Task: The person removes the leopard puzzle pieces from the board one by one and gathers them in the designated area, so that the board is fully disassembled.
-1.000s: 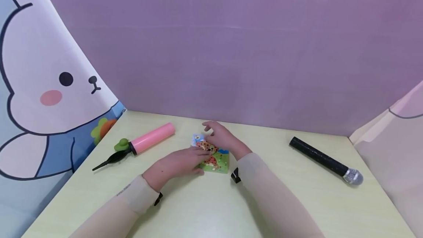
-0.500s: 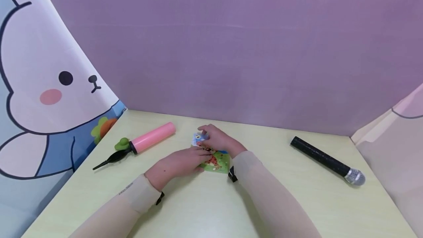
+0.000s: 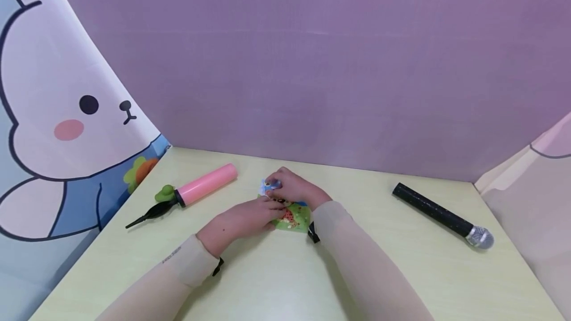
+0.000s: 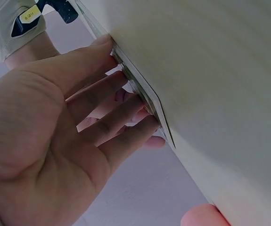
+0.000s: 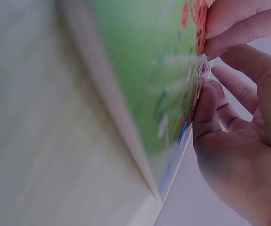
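The picture board (image 3: 300, 221) lies on the worktop (image 3: 276, 281) at the lower centre of the frame, where the left hand (image 3: 251, 218) rests over its left side with fingers extended and a little apart, a light, flat touch that seems well suited to stopping it sliding. The right hand (image 3: 295, 187) bends its fingers over the board's upper left part, thumb and forefinger apart with blue print between, and whether they pinch anything I cannot tell; good work here probably means low, gentle fingertip pressure without tipping the edge.
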`<state>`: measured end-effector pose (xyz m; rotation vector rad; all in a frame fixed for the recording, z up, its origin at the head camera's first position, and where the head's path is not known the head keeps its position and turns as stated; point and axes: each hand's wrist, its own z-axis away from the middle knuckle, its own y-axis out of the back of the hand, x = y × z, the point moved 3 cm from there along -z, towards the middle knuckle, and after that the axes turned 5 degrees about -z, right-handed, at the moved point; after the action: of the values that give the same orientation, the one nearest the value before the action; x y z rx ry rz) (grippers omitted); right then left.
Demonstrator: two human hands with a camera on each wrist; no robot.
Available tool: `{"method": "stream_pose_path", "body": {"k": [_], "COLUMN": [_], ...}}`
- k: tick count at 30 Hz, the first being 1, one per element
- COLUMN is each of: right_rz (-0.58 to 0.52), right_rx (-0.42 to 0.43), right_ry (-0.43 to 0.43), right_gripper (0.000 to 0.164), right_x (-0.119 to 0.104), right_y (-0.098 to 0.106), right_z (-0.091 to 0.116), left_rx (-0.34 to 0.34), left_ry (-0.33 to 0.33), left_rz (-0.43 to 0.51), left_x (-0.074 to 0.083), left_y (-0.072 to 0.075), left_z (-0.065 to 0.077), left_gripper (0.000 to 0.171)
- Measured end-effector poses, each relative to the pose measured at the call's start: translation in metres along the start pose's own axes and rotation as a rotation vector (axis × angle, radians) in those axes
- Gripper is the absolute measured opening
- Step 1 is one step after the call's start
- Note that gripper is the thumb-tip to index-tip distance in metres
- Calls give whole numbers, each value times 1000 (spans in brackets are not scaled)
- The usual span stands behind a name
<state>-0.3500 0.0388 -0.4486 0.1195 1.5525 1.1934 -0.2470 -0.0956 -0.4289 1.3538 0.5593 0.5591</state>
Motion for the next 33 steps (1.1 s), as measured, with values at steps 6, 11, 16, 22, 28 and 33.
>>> {"method": "stream_pose_path", "body": {"k": [6, 11, 16, 22, 28, 33], "right_rz": [-19, -28, -33, -61, -85, -84], "right_rx": [-4, -13, -19, -47, -57, -54], "right_ry": [-25, -33, -45, -49, -77, -85], "right_gripper": [45, 43, 44, 42, 40, 40], "right_x": [-1, -2, -3, -5, -5, -5], "right_y": [-3, -4, -1, 3, 3, 5], "right_z": [0, 0, -1, 0, 0, -1], "left_rx": [28, 34, 34, 22, 28, 18], "left_ry": [-13, -20, -15, -3, -17, -5], "left_rz": [22, 37, 45, 76, 48, 72], "left_x": [1, 0, -1, -2, -1, -1], "left_y": [-1, -1, 0, 2, 3, 3], "left_z": [3, 5, 4, 3, 3, 3], "left_gripper": [45, 46, 46, 44, 44, 44]}}
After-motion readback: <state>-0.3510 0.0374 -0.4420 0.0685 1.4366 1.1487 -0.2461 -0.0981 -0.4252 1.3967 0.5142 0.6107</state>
